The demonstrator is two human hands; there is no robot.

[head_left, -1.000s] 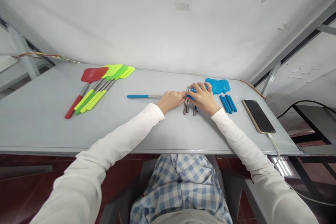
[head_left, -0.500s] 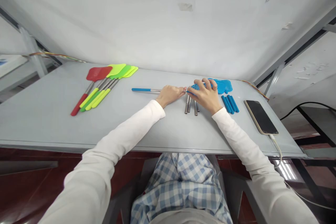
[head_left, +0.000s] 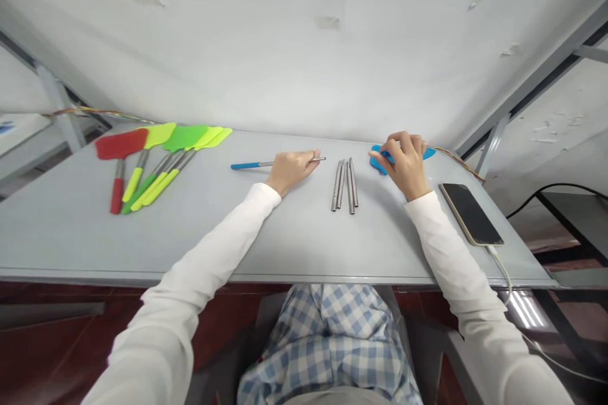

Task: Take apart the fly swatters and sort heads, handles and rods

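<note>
My left hand (head_left: pixel 291 171) is closed around a thin metal rod, whose bare tip (head_left: pixel 321 159) sticks out to the right past the thumb. A blue grip (head_left: pixel 251 166) covers the rod's other end. My right hand (head_left: pixel 403 161) is at the back right with curled fingers on a blue fly swatter head (head_left: pixel 379 164). The hand covers much of the blue plastic, so I cannot tell how many heads lie there. Between my hands, several bare metal tubes (head_left: pixel 351 186) lie side by side on the grey table (head_left: pixel 294 240).
Several fly swatters with red, green and yellow-green heads (head_left: pixel 185 137) lie fanned out on the left. A phone (head_left: pixel 471 214) with a white charging cable (head_left: pixel 500 269) rests at the right edge. A white wall (head_left: pixel 266 63) stands behind the table.
My right hand has moved right, away from the rod's tip to the blue heads. My left hand has shifted slightly left with the rod. The blue grips at right are now hidden.
</note>
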